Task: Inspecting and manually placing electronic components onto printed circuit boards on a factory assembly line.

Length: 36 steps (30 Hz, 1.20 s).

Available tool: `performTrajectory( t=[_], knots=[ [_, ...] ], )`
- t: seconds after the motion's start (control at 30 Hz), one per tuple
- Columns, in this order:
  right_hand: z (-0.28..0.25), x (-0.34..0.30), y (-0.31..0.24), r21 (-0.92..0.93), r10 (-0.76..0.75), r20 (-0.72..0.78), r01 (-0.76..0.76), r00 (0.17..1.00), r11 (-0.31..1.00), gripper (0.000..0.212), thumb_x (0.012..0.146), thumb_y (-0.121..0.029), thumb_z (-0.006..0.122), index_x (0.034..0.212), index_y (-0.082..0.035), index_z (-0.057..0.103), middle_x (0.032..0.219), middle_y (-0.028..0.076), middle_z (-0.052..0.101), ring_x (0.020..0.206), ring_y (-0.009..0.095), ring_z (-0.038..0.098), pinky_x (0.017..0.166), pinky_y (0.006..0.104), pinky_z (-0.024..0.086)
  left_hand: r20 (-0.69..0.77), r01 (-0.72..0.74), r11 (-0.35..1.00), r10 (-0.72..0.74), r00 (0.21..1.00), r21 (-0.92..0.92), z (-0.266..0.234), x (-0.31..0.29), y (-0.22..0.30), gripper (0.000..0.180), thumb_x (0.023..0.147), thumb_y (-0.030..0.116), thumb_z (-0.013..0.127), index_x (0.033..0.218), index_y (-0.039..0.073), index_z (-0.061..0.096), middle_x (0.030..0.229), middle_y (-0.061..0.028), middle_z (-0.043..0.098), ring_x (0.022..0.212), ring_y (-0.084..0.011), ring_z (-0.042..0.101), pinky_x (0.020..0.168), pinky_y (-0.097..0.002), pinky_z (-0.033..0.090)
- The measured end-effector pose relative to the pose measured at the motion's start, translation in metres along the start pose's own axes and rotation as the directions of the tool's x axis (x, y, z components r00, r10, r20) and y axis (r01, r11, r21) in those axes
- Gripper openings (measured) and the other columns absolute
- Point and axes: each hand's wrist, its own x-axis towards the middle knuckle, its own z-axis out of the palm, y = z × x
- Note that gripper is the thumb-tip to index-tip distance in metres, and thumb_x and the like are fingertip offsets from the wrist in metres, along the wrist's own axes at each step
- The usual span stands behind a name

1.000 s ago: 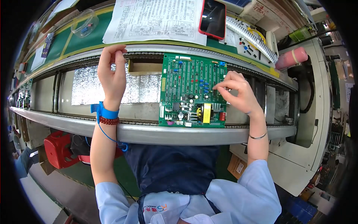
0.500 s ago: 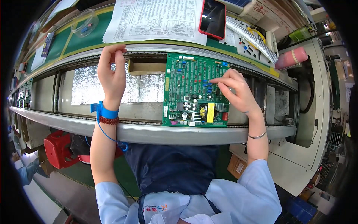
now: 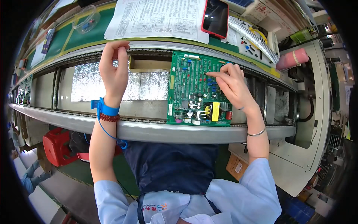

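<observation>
A green circuit board (image 3: 197, 91) sits across the two rails of a conveyor (image 3: 156, 131), its near edge on the front rail and its far edge at the back rail, a little right of the person's middle. The right hand (image 3: 233, 86) lies on the board's right half, fingers (image 3: 214, 74) stretched leftward and pressed flat to the small blue and red parts near the upper middle; it grips nothing that can be seen, though whether a tiny part is under the fingertips cannot be told. The left hand (image 3: 113, 71) is well to the left of the board, raised over the foil-lined trough (image 3: 112, 86), its fingers curled loosely with the tips near the back rail; whether they pinch anything cannot be told. A blue wrist strap (image 3: 104, 109) with a coiled cord and a bead bracelet (image 3: 109, 118) circle the left wrist; a thin bangle (image 3: 257, 132) rings the right. Beyond the back rail lie a printed sheet (image 3: 156, 18), a red-cased phone (image 3: 215, 16) and a clear dish (image 3: 85, 20).
</observation>
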Motion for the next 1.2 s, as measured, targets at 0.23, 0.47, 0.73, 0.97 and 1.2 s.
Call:
performTrajectory(
  t=[0.23, 0.47, 0.73, 0.97, 1.2],
  knots=[
    [-0.0045, -0.0012, 0.0003, 0.062, -0.015, -0.016, 0.016, 1.0, 0.998, 0.021, 0.089, -0.015, 0.049, 0.095, -0.009, 0.068, 0.083, 0.003, 0.041, 0.084, 0.019, 0.039, 0.079, 0.0314, 0.028, -0.018, -0.008, 1.0, 0.008, 1.0, 0.0, 0.0008, 0.0002, -0.0002, 0.012, 0.089, 0.003, 0.049, 0.094, 0.001, 0.06, 0.083, -0.0025, 0.061, 0.07, -0.0068, 0.052, 0.065, -0.0204, 0.042],
    [-0.0037, -0.0015, 0.0007, 0.06, -0.037, 0.019, 0.036, 0.999, 0.998, 0.022, 0.089, -0.017, 0.048, 0.093, -0.009, 0.069, 0.081, 0.003, 0.039, 0.082, 0.019, 0.039, 0.077, 0.0313, 0.027, 0.021, -0.018, 1.0, 0.018, 1.0, 0.024, -0.0004, -0.0006, -0.001, 0.014, 0.092, 0.004, 0.046, 0.098, 0.0, 0.058, 0.09, -0.0038, 0.06, 0.073, -0.0061, 0.052, 0.068, -0.0195, 0.043],
    [-0.0023, -0.0029, 0.0049, 0.061, -0.031, 0.027, 0.029, 0.999, 0.998, 0.023, 0.089, -0.018, 0.048, 0.095, -0.009, 0.068, 0.081, 0.003, 0.038, 0.081, 0.019, 0.038, 0.076, 0.0311, 0.027, -0.019, -0.007, 1.0, 0.007, 1.0, -0.01, 0.0039, -0.0003, 0.0005, 0.012, 0.089, 0.004, 0.049, 0.094, 0.001, 0.06, 0.083, -0.0019, 0.061, 0.07, -0.0061, 0.052, 0.065, -0.0203, 0.042],
    [-0.0036, -0.0029, 0.0064, 0.09, -0.037, 0.012, 0.036, 0.999, 0.995, 0.025, 0.09, -0.02, 0.047, 0.1, -0.009, 0.067, 0.082, 0.003, 0.039, 0.082, 0.019, 0.038, 0.076, 0.0314, 0.027, -0.014, -0.01, 1.0, 0.009, 1.0, -0.012, 0.0042, -0.0009, 0.0004, 0.012, 0.089, 0.004, 0.05, 0.094, 0.001, 0.06, 0.083, -0.0024, 0.061, 0.071, -0.0066, 0.053, 0.066, -0.0206, 0.042],
    [-0.0053, -0.003, 0.0059, 0.076, -0.016, 0.008, 0.015, 1.0, 0.997, 0.03, 0.092, -0.024, 0.044, 0.108, -0.008, 0.063, 0.094, 0.005, 0.048, 0.091, 0.021, 0.042, 0.083, 0.0322, 0.028, -0.018, -0.011, 1.0, 0.011, 1.0, 0.002, 0.0049, -0.001, -0.0002, 0.011, 0.089, 0.004, 0.05, 0.094, 0.002, 0.06, 0.083, -0.0026, 0.061, 0.071, -0.0069, 0.053, 0.066, -0.0207, 0.043]
  ],
)
